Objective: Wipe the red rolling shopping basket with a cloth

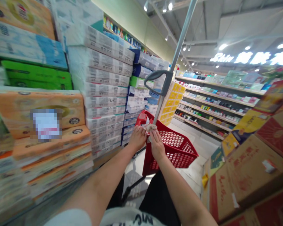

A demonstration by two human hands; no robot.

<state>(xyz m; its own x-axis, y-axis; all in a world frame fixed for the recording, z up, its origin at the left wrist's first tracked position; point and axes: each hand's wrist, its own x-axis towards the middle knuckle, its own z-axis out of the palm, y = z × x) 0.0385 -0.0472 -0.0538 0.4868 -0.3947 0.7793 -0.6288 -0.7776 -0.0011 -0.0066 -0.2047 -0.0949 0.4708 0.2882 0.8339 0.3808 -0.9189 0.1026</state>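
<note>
A red plastic shopping cart (176, 138) with perforated sides stands just in front of me. A tall metal pole (179, 47) with a grey loop handle (166, 83) rises from its near end. My left hand (138, 138) rests at the cart's red handle part (141, 119), fingers curled. Beside it, my right hand (157, 146) presses a crumpled whitish cloth or tissue (151, 128) near the foot of the pole. The cloth lies between the two hands, and its lower part is hidden by the fingers.
Stacked packs of paper goods (103, 84) rise close on the left, with orange packs (44, 116) nearer. Cardboard cartons (252, 169) line the right side. Shelves of small goods (209, 103) stand at the back, beyond a pale tiled floor (191, 175).
</note>
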